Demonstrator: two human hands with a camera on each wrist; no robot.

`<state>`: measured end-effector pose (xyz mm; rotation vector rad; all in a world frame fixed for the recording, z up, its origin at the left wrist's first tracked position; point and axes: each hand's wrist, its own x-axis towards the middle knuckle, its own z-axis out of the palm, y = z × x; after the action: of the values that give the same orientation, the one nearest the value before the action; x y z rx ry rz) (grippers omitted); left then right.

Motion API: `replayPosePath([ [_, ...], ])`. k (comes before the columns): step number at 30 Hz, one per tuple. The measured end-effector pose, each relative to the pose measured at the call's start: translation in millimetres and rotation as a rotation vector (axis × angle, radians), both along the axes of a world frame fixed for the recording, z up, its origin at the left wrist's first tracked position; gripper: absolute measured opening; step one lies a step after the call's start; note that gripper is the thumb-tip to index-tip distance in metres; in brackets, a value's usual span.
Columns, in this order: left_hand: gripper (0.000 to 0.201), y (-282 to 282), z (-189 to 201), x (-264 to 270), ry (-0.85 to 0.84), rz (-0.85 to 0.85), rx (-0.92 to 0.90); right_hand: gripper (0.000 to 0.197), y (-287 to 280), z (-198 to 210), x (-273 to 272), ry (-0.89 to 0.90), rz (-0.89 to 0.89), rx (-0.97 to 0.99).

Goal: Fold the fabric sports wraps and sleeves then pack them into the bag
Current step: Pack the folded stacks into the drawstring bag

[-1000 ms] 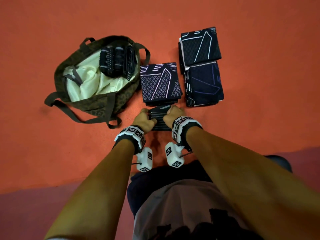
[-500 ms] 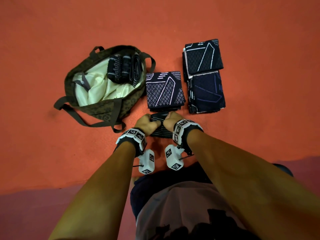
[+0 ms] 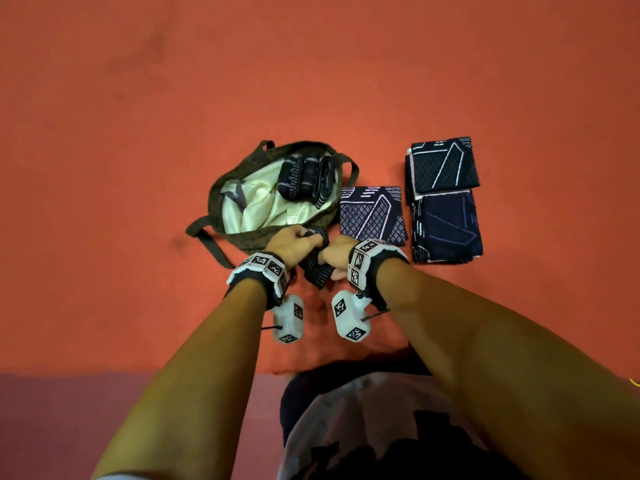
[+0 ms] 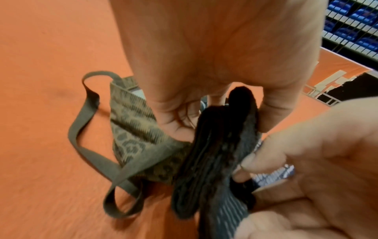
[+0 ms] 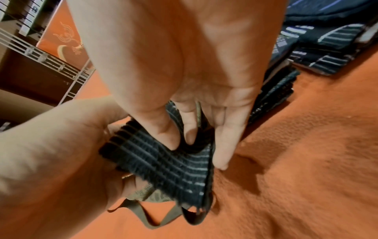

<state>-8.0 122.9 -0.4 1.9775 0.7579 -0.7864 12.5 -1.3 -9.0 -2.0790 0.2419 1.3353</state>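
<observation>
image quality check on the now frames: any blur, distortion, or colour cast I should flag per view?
Head view: sharp, warm cast, strong wide-angle stretch on the forearms; bag and folded sleeves legible. Left wrist view: motion blur on the striped wrap and on the right hand, background soft. Right wrist view: left hand smeared, wrap ribs readable, the hands cast a hard shadow on the orange cloth.

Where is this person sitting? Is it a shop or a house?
Hard to say for sure. Probably a stockroom or shop: the wrist views show wire shelves with blue packs and a white rack. The person works over an orange cloth surface, folding a striped wrap.
</observation>
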Motion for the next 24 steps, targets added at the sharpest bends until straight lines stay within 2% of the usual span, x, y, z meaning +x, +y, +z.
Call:
replayPosePath([
  [3, 0.028, 14, 15, 8, -0.032, 0.023, 0.01, 0.041, 11, 20, 7, -0.01, -0.018, 0.052],
  [9, 0.03, 35, 39, 34, -0.131, 0.05, 0.023, 0.023, 23, 44, 40, -0.066, -0.058, 0.118],
  [11, 0.031, 40, 45, 42, -0.167, 0.075, 0.012, 0.011, 28, 51, 52, -0.097, -0.052, 0.117],
  [13, 0.038, 46, 46, 47, -0.184, 0.106, 0.001, 0.007, 36, 53, 61, -0.137, -0.036, 0.102],
  [18, 0.023, 60, 41, 52, -0.209, 0.194, -0.042, 0.012, 55, 51, 71, -0.21, 0.022, 0.085],
  [24, 0.028, 71, 22, 57, -0.244, 0.249, -0.036, 0.015, 64, 36, 79, -0.226, 0.024, 0.085],
])
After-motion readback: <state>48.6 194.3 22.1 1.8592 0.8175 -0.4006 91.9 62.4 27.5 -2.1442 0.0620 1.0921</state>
